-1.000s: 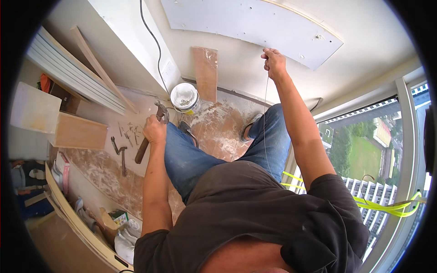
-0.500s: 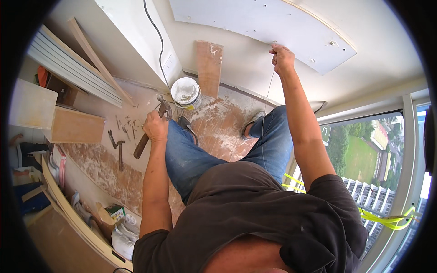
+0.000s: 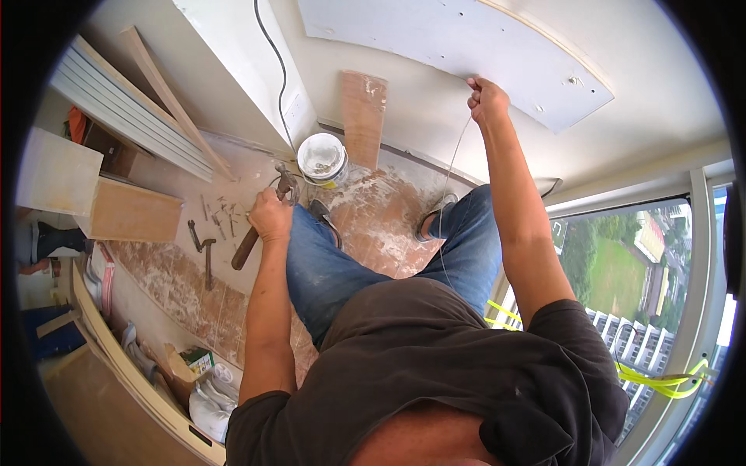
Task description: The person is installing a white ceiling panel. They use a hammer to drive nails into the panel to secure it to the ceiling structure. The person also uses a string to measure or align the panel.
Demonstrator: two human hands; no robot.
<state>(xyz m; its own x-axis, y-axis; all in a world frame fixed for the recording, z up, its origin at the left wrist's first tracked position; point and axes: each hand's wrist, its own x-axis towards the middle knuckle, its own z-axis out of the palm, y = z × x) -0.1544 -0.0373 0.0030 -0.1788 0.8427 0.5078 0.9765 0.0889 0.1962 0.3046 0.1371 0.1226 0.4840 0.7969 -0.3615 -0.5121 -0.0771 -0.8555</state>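
Right hand (image 3: 489, 101): slightly right in view since earliest frame; bucket (image 3: 321, 155), board (image 3: 443, 31) shift too, probably camera motion.
Cord (image 3: 458, 147): best kept firmly pinched, clear of right leg (image 3: 478, 233); hangs from right fingers, by board's lower edge.
Hammer (image 3: 245, 248): ideally steady, away from cord; left hand (image 3: 270, 215) wrapped round handle, near head.
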